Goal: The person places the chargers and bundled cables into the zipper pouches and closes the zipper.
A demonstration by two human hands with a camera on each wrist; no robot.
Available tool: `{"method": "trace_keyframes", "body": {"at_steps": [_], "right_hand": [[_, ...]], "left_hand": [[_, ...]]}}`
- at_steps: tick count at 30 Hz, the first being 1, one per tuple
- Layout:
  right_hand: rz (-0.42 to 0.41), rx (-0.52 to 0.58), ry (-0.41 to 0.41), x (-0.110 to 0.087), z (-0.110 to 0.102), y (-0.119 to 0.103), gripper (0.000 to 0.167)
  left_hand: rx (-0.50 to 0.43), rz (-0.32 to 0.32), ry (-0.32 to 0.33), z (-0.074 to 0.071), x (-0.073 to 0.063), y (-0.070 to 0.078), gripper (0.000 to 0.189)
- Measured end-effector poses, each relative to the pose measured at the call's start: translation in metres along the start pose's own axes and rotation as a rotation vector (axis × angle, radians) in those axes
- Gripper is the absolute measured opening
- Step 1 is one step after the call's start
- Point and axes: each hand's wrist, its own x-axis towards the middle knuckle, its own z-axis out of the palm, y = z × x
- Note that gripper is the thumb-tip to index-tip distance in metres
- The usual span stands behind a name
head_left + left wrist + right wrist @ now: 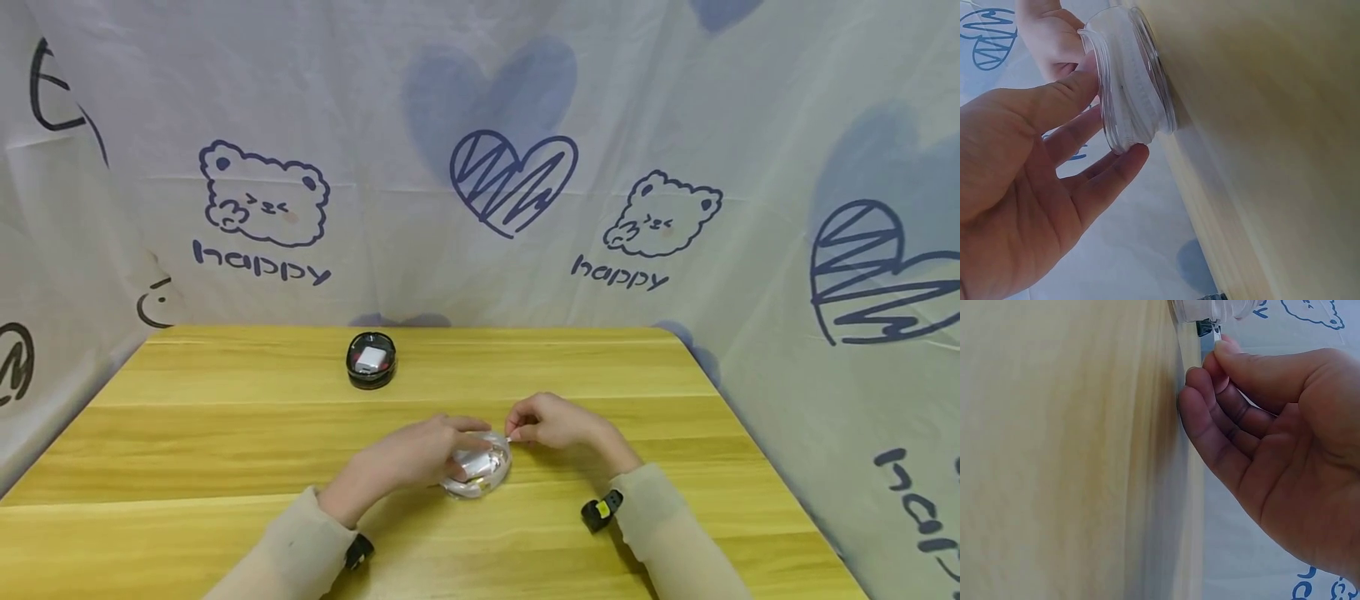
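A clear round zip case [493,477] with a whitish zip band lies on the table in front of the person, a white object inside showing through its top. The left hand [423,450] holds it from the left; in the left wrist view the thumb lies on the upper rim of the case [1130,81] and fingertips meet its side. At the case's right edge, the right hand [551,419] pinches a small pale zipper pull [1217,334] between thumb and forefinger. Its other fingers curl loosely below.
Farther back on the wooden table [225,433] stands a black round case [371,380] with a see-through top and a white block [371,359] inside. Printed white cloth [390,117] hangs behind the table and along both sides. Black wrist straps show at both sleeves.
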Motion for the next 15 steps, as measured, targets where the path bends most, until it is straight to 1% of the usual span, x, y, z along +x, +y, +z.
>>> {"method": "trace_keyframes", "body": {"at_steps": [6, 12, 15], "right_hand": [[-0.004, -0.005, 0.012, 0.0010, 0.0024, -0.0004, 0.011], [-0.024, -0.033, 0.040, 0.0043, 0.0050, -0.0055, 0.011], [-0.026, -0.024, 0.044, 0.0055, 0.0057, -0.0087, 0.011]], "left_hand": [[0.011, 0.007, 0.010, 0.0004, -0.0010, -0.0004, 0.054], [0.022, -0.019, 0.011, -0.0026, -0.0018, 0.0005, 0.048], [0.021, -0.002, 0.017, -0.0044, -0.0017, 0.0010, 0.047]]}}
